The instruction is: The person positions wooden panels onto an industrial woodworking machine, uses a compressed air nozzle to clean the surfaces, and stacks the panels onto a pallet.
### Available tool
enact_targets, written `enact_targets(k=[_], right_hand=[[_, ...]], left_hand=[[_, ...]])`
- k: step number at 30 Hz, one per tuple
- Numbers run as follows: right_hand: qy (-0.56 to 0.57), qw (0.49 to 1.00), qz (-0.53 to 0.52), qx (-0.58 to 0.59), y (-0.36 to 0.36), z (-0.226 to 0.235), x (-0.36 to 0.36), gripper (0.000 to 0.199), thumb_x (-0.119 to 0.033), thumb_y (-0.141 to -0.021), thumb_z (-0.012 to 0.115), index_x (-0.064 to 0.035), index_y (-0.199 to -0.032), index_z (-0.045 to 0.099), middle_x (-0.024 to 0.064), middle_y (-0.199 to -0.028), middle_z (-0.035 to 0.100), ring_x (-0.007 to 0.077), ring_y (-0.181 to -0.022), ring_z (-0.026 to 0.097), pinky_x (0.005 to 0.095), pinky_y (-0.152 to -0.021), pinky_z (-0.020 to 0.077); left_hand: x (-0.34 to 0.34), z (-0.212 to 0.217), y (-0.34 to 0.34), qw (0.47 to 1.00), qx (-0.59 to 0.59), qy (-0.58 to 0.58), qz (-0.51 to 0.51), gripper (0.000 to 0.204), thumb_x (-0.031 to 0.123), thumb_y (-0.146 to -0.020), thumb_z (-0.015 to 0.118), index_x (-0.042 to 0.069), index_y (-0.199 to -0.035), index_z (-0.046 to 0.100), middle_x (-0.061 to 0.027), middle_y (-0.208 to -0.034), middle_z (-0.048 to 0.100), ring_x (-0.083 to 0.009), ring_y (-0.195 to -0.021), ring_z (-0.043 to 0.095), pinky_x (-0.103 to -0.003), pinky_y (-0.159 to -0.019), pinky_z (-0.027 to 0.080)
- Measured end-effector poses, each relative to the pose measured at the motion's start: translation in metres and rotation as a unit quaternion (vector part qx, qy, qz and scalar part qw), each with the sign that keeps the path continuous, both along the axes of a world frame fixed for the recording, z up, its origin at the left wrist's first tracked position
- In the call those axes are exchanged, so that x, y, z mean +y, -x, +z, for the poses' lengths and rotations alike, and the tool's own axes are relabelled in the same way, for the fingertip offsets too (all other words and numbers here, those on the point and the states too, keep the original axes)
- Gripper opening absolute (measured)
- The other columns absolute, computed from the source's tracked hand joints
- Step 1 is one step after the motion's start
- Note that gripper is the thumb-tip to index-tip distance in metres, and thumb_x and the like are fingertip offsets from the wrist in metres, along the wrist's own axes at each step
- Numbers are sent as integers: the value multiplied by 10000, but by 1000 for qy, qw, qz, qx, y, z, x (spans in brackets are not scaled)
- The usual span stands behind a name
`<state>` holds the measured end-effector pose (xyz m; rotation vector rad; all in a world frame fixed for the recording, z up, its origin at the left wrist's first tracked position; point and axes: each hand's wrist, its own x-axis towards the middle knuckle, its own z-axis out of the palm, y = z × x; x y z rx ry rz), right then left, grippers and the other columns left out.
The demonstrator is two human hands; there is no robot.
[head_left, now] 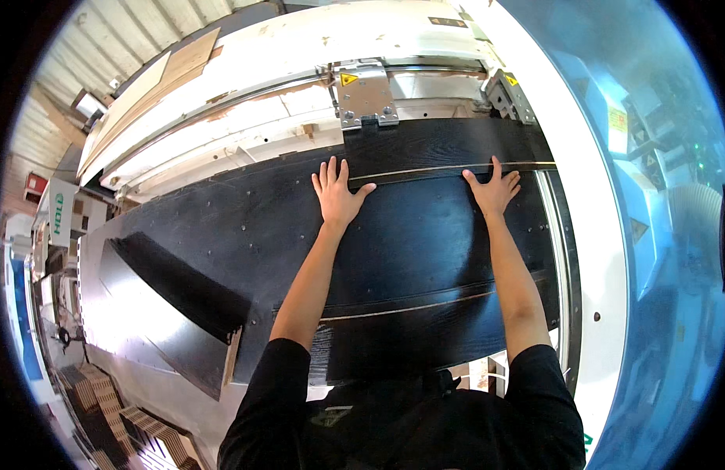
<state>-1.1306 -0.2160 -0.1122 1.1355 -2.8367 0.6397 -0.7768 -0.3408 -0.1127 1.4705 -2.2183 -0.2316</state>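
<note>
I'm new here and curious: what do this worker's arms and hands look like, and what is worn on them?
Both arms wear short black sleeves that end above the elbow; the forearms are bare. The left hand and right hand have no gloves, and I see no watch, rings or wristbands. The fingers are uncovered.

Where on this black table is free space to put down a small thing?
Bare room lies on the black panel between the left hand and right hand, and on the black table left of the left forearm. Crowded: the metal clamp behind, the loose black board lower left.
</note>
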Motion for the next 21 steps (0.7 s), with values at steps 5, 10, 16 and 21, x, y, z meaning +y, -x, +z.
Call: enact_targets(k=[5, 10, 16, 21], right_hand=[[25, 1000, 8, -11, -11, 6, 2, 1055, -797, -764, 715, -237, -1596, 385, 439, -1625, 104, 553, -1552, 48, 661, -1241, 46], [12, 1000, -16, 11, -3, 11, 16, 1018, -786, -768, 716, -209, -1562, 445, 448, -1600, 169, 564, -1529, 122, 680, -1226, 103], [172, 984, -20, 33, -5, -8, 9, 760, -649, -894, 686, -59, -1367, 617, 398, -1442, 479, 542, -1398, 408, 649, -1154, 286], [329, 943, 37, 34, 19, -26, 12, 497, -376, -949, 718, 16, -1246, 649, 258, -1283, 631, 428, -1189, 600, 502, -997, 484]], left_hand=[[2, -1, -6, 1000, 6, -5, 6, 985, 665, -810, 756, -14, -1483, 518, -229, -1617, 383, -405, -1539, 276, -596, -1256, 164], [2, -7, 9, 1000, 8, 16, -5, 965, 657, -792, 773, 4, -1465, 543, -212, -1579, 427, -405, -1507, 318, -602, -1248, 188], [56, 25, -8, 982, 125, -125, 70, 967, 680, -883, 673, 3, -1535, 447, -308, -1638, 287, -485, -1542, 211, -601, -1254, 177], [212, 119, -106, 939, 285, -66, -179, 526, 360, -1014, 660, 2, -1396, 619, -216, -1473, 576, -363, -1422, 486, -463, -1208, 354]])
